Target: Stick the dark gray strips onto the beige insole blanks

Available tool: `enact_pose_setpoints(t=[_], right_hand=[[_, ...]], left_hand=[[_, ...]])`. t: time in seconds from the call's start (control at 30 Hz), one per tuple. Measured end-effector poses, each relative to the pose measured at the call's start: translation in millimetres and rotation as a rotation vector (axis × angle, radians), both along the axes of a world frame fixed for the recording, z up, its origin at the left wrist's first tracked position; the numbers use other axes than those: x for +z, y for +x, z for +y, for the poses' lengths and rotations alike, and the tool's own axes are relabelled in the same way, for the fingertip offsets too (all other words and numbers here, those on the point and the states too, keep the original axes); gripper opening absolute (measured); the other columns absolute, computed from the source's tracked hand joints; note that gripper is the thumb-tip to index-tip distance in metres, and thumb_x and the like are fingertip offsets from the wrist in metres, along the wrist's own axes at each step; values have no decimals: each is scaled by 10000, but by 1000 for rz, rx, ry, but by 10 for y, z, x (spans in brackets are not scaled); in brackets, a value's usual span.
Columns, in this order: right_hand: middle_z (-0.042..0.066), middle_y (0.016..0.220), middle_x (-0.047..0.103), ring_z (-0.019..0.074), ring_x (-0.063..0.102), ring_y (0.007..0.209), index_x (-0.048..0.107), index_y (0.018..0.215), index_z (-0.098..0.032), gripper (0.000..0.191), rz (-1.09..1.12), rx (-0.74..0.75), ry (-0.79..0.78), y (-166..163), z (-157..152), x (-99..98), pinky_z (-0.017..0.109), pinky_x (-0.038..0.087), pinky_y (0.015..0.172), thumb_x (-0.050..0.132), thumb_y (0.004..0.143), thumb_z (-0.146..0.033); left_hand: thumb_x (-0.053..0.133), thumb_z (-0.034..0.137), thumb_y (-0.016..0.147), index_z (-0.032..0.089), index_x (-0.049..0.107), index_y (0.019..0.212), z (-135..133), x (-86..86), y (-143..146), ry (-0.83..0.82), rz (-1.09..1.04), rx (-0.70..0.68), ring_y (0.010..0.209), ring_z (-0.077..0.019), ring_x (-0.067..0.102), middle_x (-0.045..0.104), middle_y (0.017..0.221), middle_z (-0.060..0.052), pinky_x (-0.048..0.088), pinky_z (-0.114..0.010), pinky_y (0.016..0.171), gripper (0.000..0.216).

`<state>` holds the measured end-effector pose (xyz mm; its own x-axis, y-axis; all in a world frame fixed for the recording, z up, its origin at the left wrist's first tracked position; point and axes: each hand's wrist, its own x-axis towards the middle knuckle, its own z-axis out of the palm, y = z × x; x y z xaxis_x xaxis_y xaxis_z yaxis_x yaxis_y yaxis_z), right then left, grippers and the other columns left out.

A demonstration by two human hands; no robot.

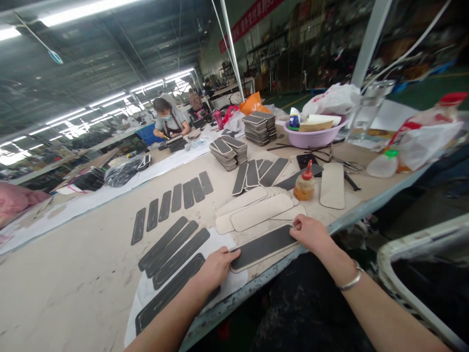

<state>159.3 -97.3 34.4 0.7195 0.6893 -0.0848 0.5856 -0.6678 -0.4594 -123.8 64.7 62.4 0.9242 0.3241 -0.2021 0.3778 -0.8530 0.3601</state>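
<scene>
A long dark strip [262,246] lies on a beige backing piece at the near edge of the worktable [91,274]. My left hand [216,266] rests on its left end with the fingers pressed flat on it. My right hand [309,232] has its fingers curled on the right end, pinching it. Just behind lies a fanned pile of beige strips [256,210]. To the left, several finished dark strips [172,249] lie side by side on a white sheet [146,293].
A glue bottle [305,183] with a red cap stands behind the beige pile. Rows of short dark strips [172,200] and stacks [229,151] fill the middle. A purple basin [315,137], scissors and bags crowd the right. A person works at the far end.
</scene>
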Motion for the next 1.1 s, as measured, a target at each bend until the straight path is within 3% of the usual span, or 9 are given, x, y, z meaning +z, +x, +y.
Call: enact_pose_setpoints(t=[0.1, 0.2, 0.33, 0.4, 0.5, 0.6, 0.77, 0.93, 1.1], right_hand=[[103, 876, 594, 217, 574, 772, 579, 867, -165, 314, -64, -8, -52, 25, -14, 54, 318, 415, 690, 552, 649, -390], [107, 865, 594, 219, 580, 792, 582, 870, -162, 245, -72, 43, -64, -24, -44, 186, 323, 421, 719, 518, 711, -337], [151, 1044, 579, 229, 563, 924, 555, 1074, -134, 337, -171, 98, 59, -399, 10, 408, 342, 408, 824, 355, 837, -266], [160, 1220, 511, 244, 476, 1107, 453, 1244, -113, 448, -132, 304, 141, -707, 89, 462, 358, 343, 950, 316, 868, -314], [98, 1431, 285, 235, 226, 1311, 277, 1377, -149, 667, 31, 774, 189, -1160, 209, 415, 389, 166, 1079, 358, 835, -530], [90, 1463, 188, 228, 123, 1345, 146, 1413, -146, 824, 113, 937, 178, -1366, 258, 278, 418, 85, 1096, 337, 789, -650], [91, 1467, 162, 246, 94, 1349, 199, 1402, -157, 824, 71, 956, 52, -903, 136, 150, 432, 34, 1098, 335, 777, -676], [80, 1465, 173, 241, 109, 1346, 184, 1403, -190, 719, -13, 881, 4, -168, -103, 131, 441, 120, 1093, 304, 832, -609], [77, 1458, 200, 246, 129, 1341, 198, 1399, -196, 672, -87, 815, 56, 58, -208, -2, 454, 149, 1092, 326, 851, -563]], left_hand=[[294, 194, 884, 246, 546, 1208, 8, -14, 1, -2, -3, 6, 665, -135, 465, 475, 767, -34, 385, -232, 650, 414], [306, 184, 876, 255, 540, 1212, 5, -13, -5, -6, 12, 11, 666, -136, 467, 482, 777, -34, 381, -233, 651, 416], [303, 159, 872, 266, 521, 1227, 4, -15, -11, -6, 9, -5, 667, -136, 477, 495, 806, -38, 378, -234, 658, 430], [301, 154, 873, 261, 520, 1226, 12, -31, -8, -8, -1, -8, 673, -140, 484, 501, 807, -41, 377, -237, 653, 430], [325, 160, 862, 226, 601, 1114, 27, -65, 6, -6, 10, -10, 685, -151, 493, 506, 783, -47, 380, -242, 644, 380], [345, 165, 850, 196, 662, 962, 32, -85, 18, 14, 33, -2, 690, -154, 493, 505, 773, -52, 381, -243, 646, 337], [320, 191, 875, 257, 564, 1181, 22, -77, 20, -20, 30, 29, 657, -143, 468, 494, 771, -39, 369, -237, 632, 397], [333, 190, 869, 255, 555, 1199, 1, -36, 12, -93, 0, 84, 652, -136, 438, 482, 770, -35, 367, -234, 646, 403], [333, 210, 875, 252, 570, 1182, -61, -10, 11, -95, -21, 118, 676, -142, 461, 497, 785, -42, 388, -247, 668, 390]])
